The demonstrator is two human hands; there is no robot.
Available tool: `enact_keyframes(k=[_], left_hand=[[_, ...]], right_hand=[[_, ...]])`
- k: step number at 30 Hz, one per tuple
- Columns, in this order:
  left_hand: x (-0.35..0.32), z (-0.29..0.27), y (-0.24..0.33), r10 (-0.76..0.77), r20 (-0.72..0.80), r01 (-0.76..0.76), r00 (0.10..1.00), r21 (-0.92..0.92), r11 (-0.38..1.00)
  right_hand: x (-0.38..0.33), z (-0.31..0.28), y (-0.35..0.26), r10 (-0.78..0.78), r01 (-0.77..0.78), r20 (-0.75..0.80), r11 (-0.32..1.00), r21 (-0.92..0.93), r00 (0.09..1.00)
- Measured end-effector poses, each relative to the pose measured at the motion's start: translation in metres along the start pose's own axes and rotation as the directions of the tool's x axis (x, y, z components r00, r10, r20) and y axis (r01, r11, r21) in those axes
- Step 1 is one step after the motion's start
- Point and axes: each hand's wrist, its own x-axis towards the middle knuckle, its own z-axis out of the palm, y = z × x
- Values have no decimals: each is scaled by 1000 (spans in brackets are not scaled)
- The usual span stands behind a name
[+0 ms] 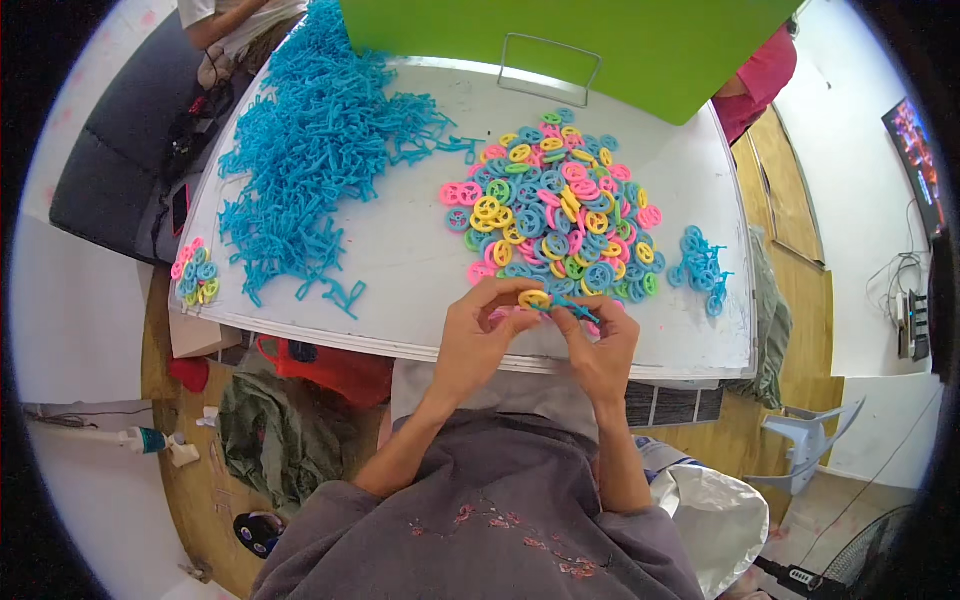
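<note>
- what's in the hands over there?
- the left hand (478, 332) pinches a yellow wheel (535, 299) between thumb and fingers. the right hand (603, 355) grips a slim blue piece (576, 308), thumb on the near side.
- are the two parts joined?
- i can't tell. they're right beside each other, the wheel on the left and the blue piece on the right, but fingers cover the place where they'd meet.
- and where is that, on the table?
- over the near edge of the white table (400, 300), just this side of a big wheel pile (560, 205), all pink, yellow, green and blue.
- what about that blue mass off to the left?
- a blue heap (310, 150) of thin pieces, running from the far corner down toward the near side, with a few strays at its lower end. a small wheel cluster (196, 273) lies past it, by the left corner.
- anything on the other side?
- a small blue clump (702, 270) near the right edge, apart from the wheel pile.
- and at the back?
- a green panel (580, 45) across the far side, a thin wire frame (550, 70) in front of it. someone in a red top (765, 80) is beyond its right end.
</note>
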Motion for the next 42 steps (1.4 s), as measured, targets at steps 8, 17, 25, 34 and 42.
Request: enact_keyframes(k=[8,17,25,34,42], left_hand=[[-5,-17,-6,-382,237,446,893,-375,813],[63,-20,4,535,-5,-299,845,825,479],[93,-36,7,468,84,-323,880,829,456],[9,4,36,-13,35,11,999,53,999],[10,3,27,-151,74,152,986,-8,988]], right_hand=[[13,-17,-22,-83,-32,231,890,454,969],[11,-17,-8,-131,33,162,865,501,978],[15,-10,-16,168,-207,124,717,665,978],[10,-5,-17,124,-152,90,839,522,988],[7,-3,-15,125,-149,83,880,451,989]])
